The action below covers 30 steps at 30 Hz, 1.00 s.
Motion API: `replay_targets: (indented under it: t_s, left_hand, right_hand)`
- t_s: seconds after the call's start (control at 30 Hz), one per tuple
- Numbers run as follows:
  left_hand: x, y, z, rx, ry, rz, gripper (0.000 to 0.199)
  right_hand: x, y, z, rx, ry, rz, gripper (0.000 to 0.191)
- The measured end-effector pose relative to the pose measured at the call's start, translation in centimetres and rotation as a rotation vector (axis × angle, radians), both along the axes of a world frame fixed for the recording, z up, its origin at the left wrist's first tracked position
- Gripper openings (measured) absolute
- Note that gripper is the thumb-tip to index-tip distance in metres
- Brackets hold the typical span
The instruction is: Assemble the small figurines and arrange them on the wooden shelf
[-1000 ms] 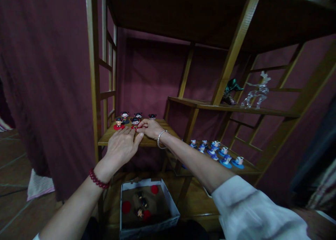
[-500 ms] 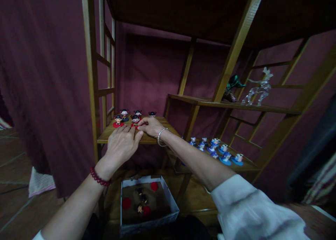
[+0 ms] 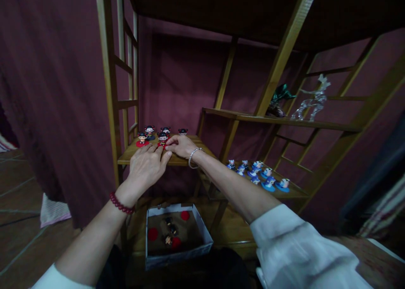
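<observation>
On the left wooden shelf stand several small figurines with black hair in two buns. My right hand, with a silver bracelet, has its thumb and fingers closed at the red base of the front middle figurine. My left hand, with a dark red bead bracelet, reaches in palm down, fingers stretched out with their tips near the same base. Just left of it is another figurine on a red base. Behind are a figurine on a dark base and a partly hidden figurine.
Below, a shallow box holds small figurines and red discs. Several blue-based figurines stand on a lower shelf to the right. Above them sit a clear deer ornament and a dark green ornament. A wooden post rises at left.
The view has shifted slightly, so the shelf and box appear a little higher. Both hands stay at the front middle figurine, with hardly any visible movement.
</observation>
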<state>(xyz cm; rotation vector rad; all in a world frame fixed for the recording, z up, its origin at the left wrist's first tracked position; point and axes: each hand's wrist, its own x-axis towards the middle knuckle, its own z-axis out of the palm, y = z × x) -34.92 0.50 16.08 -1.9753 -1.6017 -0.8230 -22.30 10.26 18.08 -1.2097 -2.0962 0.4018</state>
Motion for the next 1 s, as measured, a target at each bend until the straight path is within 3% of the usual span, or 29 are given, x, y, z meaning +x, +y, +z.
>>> replay_targets:
  t_s: [0.77,1.0]
  left_hand:
    - [0.1,0.3,0.0,-0.023,0.045,0.046,0.047]
    - [0.1,0.1,-0.4,0.07,-0.016,-0.05,0.042]
  right_hand:
    - [0.1,-1.1,0.3,0.006,-0.045,-0.017,0.022]
    - [0.3,-1.4,0.3,0.059,-0.046,-0.017,0.018]
